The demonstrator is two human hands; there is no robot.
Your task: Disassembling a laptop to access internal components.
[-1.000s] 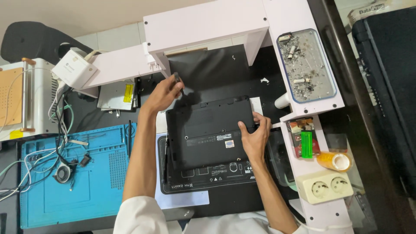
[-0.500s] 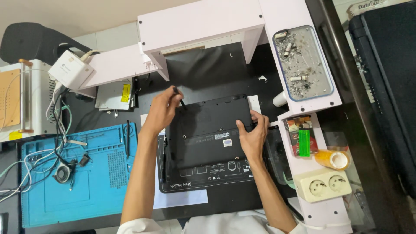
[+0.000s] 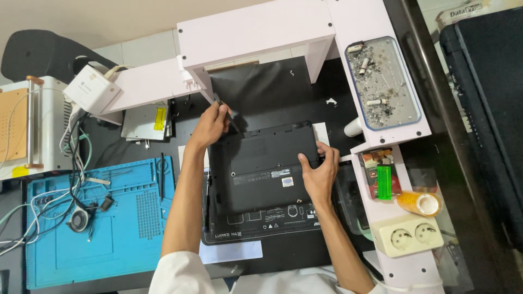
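Both hands work the upturned black laptop [image 3: 267, 163] on the dark mat – left hand [image 3: 210, 126] pinching a slim dark tool [image 3: 229, 117] at its far-left corner, right hand [image 3: 318, 173] spread flat on the right edge – likely mid-unfastening, needing steady bracing.

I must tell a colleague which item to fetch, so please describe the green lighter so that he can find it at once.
Start at the white shelf unit on the right side of the desk. Below its tray of cigarette ends, a small packet lies on the shelf's narrow arm, and the green lighter rests on it. It is the only bright green thing there; the roll of tape beside it is orange.
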